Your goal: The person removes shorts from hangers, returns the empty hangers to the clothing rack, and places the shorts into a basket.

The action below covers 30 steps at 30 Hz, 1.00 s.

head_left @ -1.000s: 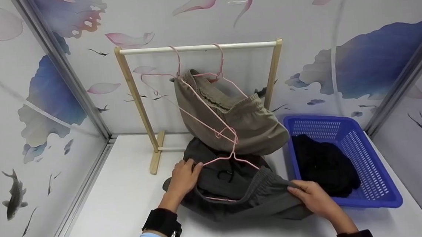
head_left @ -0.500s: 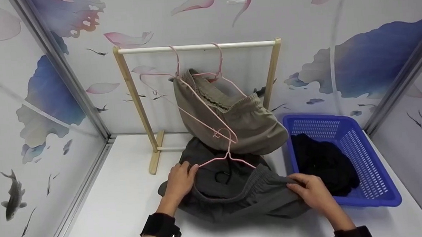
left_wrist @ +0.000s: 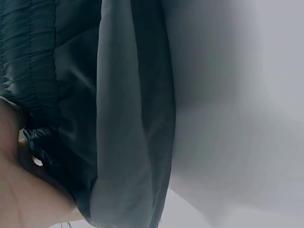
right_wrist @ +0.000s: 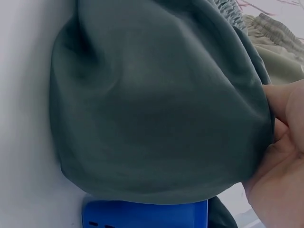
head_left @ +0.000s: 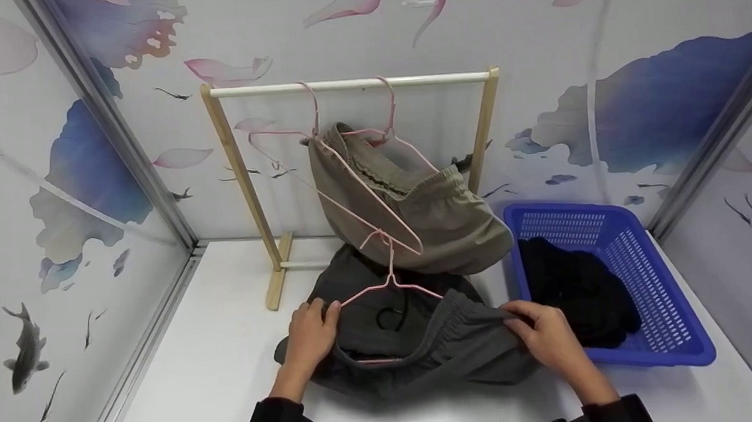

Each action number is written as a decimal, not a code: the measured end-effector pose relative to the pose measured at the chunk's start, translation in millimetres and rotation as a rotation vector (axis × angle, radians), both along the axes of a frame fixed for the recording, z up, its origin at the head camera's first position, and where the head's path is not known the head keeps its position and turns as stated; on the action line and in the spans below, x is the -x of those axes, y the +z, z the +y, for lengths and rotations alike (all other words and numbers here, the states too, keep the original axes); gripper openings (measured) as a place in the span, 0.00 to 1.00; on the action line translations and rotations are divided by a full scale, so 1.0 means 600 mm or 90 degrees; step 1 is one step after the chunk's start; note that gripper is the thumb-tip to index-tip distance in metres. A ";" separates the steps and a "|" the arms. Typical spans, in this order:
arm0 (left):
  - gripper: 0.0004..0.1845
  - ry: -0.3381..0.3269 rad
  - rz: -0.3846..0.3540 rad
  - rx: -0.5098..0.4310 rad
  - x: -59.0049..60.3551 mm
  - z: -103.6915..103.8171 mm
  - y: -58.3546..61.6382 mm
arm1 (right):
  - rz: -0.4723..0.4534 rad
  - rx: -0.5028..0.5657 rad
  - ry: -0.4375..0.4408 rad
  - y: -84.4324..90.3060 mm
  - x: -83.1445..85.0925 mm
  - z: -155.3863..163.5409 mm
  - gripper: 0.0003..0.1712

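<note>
Head view alone shows the pink hanger [head_left: 389,283] inside grey shorts [head_left: 418,347].

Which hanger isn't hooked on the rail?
The low pink hanger inside the grey shorts. The other two hang from the rail.

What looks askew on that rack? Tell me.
The tan shorts hang lopsided: bunched across two pink hangers that tilt steeply from the rail, sagging right toward the blue basket. Nothing looks spilled or damaged.
</note>
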State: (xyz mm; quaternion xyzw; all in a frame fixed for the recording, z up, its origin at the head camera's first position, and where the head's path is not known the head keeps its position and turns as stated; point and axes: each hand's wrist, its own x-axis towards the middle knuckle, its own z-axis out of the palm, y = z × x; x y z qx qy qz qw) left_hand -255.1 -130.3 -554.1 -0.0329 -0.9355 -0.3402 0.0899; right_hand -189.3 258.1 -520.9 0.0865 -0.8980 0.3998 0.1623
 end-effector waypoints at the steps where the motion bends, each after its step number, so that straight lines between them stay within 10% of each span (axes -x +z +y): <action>1: 0.19 0.002 0.001 -0.002 -0.001 -0.001 -0.001 | 0.005 0.003 0.001 -0.001 0.001 -0.001 0.13; 14: 0.20 0.033 0.000 -0.014 -0.014 -0.011 -0.013 | -0.020 0.008 0.006 -0.002 0.005 -0.013 0.13; 30: 0.17 0.038 0.163 -0.026 -0.019 -0.008 0.000 | 0.076 0.002 -0.008 0.000 -0.001 -0.013 0.16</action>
